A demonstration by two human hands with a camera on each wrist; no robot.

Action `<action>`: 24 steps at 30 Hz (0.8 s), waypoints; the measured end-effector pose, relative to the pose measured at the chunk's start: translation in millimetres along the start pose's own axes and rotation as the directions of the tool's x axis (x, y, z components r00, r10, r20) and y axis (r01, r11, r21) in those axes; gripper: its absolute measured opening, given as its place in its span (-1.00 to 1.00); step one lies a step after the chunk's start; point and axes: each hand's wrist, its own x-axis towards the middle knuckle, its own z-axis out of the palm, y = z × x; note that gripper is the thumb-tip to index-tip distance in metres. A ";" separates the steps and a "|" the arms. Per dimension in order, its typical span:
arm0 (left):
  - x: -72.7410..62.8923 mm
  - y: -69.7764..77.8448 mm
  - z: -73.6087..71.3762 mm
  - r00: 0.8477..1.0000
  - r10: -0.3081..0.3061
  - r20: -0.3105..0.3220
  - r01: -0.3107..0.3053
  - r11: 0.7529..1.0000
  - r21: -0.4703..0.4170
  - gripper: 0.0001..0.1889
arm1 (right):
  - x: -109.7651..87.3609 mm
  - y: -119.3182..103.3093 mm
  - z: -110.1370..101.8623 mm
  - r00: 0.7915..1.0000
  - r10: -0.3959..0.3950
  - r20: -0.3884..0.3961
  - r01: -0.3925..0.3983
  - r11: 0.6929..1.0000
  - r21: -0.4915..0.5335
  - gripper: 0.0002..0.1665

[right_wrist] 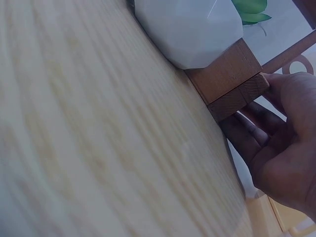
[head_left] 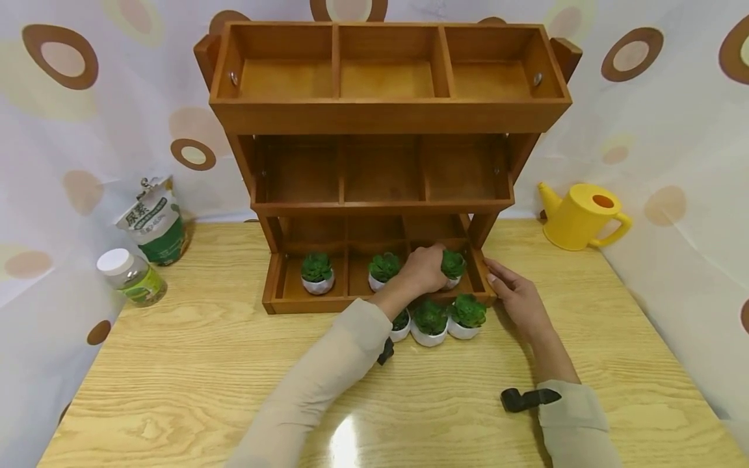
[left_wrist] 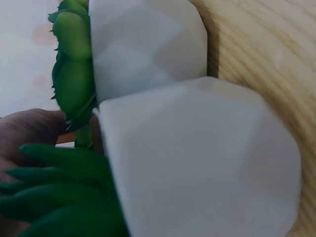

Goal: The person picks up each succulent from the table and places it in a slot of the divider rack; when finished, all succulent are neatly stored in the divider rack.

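Observation:
A wooden plant stand [head_left: 391, 117] with three divided tiers stands on the table. My left hand [head_left: 426, 270] reaches into its bottom right compartment and holds a small potted succulent [head_left: 452, 265] in a white pot; the fingers are partly hidden. My right hand [head_left: 519, 300] grips the front right corner of the bottom tier, thumb at the edge and fingers along the outer side, as the right wrist view shows at the wooden corner [right_wrist: 232, 81]. Two more succulents, one left [head_left: 318, 273] and one middle [head_left: 383, 268], sit in the bottom tier.
Three potted succulents [head_left: 430, 322] stand on the table before the stand, partly under my left forearm. A yellow watering can [head_left: 579, 216] is at the right back. At left are a clipped green-and-white bag [head_left: 157, 224] and a white-lidded jar [head_left: 133, 278].

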 end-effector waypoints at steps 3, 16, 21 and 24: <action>-4.7 -3.6 -4.7 1.000 0.021 -0.006 -0.022 0.998 -0.054 -0.25 | 0.9 0.3 1.7 1.000 0.001 0.009 -0.001 1.000 0.022 -0.32; -70.3 -24.7 -55.7 0.970 0.208 -0.124 -0.233 0.941 -0.246 -0.22 | -0.7 -0.8 0.5 0.998 0.063 0.017 -0.063 0.998 0.008 -0.32; -94.2 -42.2 -66.9 0.971 0.193 -0.143 -0.227 0.930 -0.289 -0.22 | -0.6 -2.4 1.8 0.997 0.068 0.023 -0.069 0.998 0.011 -0.34; -106.2 -55.6 -66.4 0.975 0.165 -0.149 -0.205 0.925 -0.319 -0.22 | -1.1 -2.5 2.4 0.997 0.073 0.019 -0.074 0.997 0.013 -0.33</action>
